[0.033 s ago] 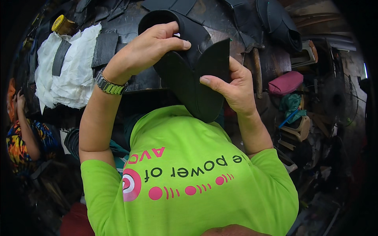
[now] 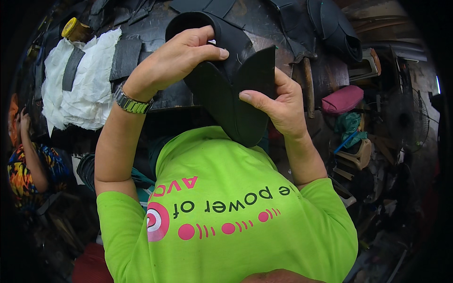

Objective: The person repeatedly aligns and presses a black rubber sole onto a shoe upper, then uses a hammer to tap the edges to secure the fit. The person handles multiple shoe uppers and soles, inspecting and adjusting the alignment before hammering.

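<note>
At far left I note a second person (image 2: 26, 155) in a patterned top, well apart from the work; beside them a white cloth (image 2: 80, 80) hangs over the dark bench (image 2: 264, 19), crossed by a black rubber strip (image 2: 71, 68), with a yellow-capped container (image 2: 75, 29) above it; none of this touches the hands. Next, the left hand (image 2: 177, 59), a metal wristwatch (image 2: 130, 101) on its wrist, is curled shut over the upper edge of the black rubber piece (image 2: 236, 99), thumb tip pressed on its face and fingers wrapped behind a rolled end; the piece is held up in the air between both hands, just above the green shirt (image 2: 226, 207), folded so that two flaps meet in a V. The right hand (image 2: 278, 106) pinches the right flap, thumb flat on the near face, fingers closed behind it. To do this fold well, I judge that both thumbs should stay near the crease, pressure kept even, and the flap edges aligned before any squeeze; a grip too close to the tips would likely let the stiff rubber spring open. Further right, a hammer (image 2: 306, 80) lies on the bench; a pink pouch (image 2: 342, 99) rests near it.
</note>
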Demonstrator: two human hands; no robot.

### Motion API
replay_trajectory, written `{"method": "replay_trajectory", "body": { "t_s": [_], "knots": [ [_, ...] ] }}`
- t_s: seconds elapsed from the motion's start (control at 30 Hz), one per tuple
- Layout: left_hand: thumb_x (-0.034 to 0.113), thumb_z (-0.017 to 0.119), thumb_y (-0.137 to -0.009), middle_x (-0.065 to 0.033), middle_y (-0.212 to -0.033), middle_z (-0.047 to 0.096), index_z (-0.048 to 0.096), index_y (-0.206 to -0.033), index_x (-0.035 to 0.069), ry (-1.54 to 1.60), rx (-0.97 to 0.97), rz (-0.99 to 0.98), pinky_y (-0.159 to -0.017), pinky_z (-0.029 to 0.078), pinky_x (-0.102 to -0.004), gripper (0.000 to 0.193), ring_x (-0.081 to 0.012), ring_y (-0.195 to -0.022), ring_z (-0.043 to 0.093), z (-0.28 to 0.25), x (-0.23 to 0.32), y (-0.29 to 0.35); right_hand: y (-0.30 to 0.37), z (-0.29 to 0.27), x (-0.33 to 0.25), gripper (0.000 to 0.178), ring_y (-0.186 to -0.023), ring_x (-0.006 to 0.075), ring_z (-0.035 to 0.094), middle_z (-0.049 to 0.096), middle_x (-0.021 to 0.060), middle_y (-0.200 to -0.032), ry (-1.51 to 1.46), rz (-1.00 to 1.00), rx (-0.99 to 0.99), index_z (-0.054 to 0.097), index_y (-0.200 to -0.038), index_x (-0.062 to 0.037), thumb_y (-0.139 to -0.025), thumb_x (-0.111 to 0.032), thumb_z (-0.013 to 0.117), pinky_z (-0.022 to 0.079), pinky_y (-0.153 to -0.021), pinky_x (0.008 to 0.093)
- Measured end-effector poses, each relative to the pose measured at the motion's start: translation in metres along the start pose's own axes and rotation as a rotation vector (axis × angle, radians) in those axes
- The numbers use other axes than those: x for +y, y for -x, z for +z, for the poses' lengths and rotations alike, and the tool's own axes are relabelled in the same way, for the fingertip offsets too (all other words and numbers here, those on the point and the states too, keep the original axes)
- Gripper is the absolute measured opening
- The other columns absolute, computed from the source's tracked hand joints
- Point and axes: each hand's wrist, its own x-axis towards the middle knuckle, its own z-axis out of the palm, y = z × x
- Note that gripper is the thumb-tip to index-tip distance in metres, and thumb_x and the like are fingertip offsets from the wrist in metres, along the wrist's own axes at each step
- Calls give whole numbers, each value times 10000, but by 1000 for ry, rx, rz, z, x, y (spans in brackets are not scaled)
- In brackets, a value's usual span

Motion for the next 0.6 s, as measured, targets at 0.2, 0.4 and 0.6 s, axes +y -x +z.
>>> {"method": "replay_trajectory", "body": {
  "t_s": [0.2, 0.4, 0.6],
  "knots": [
    [186, 657, -956, 7, -899, 657, 641, -1040, -15, 52, 90, 114, -734, 496, -223, 219, -48, -812, 596, 10, -2, 3, -1, 1, 2, 329, -887, 81, 669, 733, 37, -1006, -3, 16, -10, 671, -1172, 17, -866, -25, 784, 556, -783, 235],
    [158, 620, -984, -34, -1149, 689, 581, -1322, 7, -39, 1, 2, -930, 515, -239, 372, -89, -1013, 645, 1, 0, 4, -2, 2, 4, 340, -892, 82, 666, 731, 42, -1019, -8, 25, 4, 667, -1178, 17, -863, -24, 788, 556, -786, 235],
    [197, 661, -950, 1, -909, 662, 648, -1077, -1, -3, 70, 81, -754, 499, -235, 236, -57, -830, 595, 4, -8, 3, -3, 0, 8, 351, -900, 88, 666, 729, 45, -1029, -41, 29, -20, 666, -1194, 11, -868, -30, 789, 556, -799, 237]
  ]
}}
